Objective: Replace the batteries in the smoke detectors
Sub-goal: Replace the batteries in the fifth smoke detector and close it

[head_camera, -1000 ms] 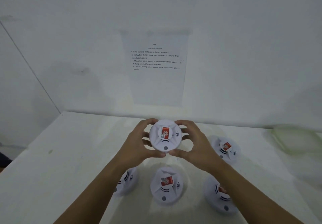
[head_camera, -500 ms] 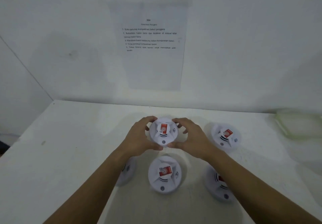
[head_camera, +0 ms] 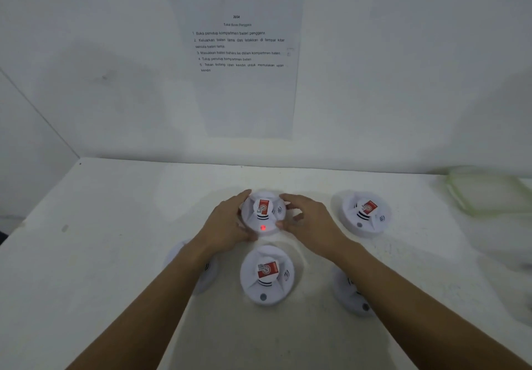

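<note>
Several round white smoke detectors with red labels lie on a white table (head_camera: 100, 254). Both hands hold the far middle detector (head_camera: 263, 214) down near the tabletop; its small light glows red at the front. My left hand (head_camera: 227, 223) cups its left side and my right hand (head_camera: 309, 220) cups its right side. Another detector (head_camera: 267, 274) sits just in front of it. One more (head_camera: 365, 212) lies at the right. My left forearm partly hides a detector (head_camera: 207, 271), and my right forearm partly hides another (head_camera: 351, 297).
A printed instruction sheet (head_camera: 241, 53) hangs on the white wall behind the table. A clear greenish plastic container (head_camera: 489, 191) sits at the table's far right. The table's left edge runs diagonally toward the wall corner.
Both hands have lowered the held detector from mid-air down to the table behind the front middle one. Its front light now glows red.
</note>
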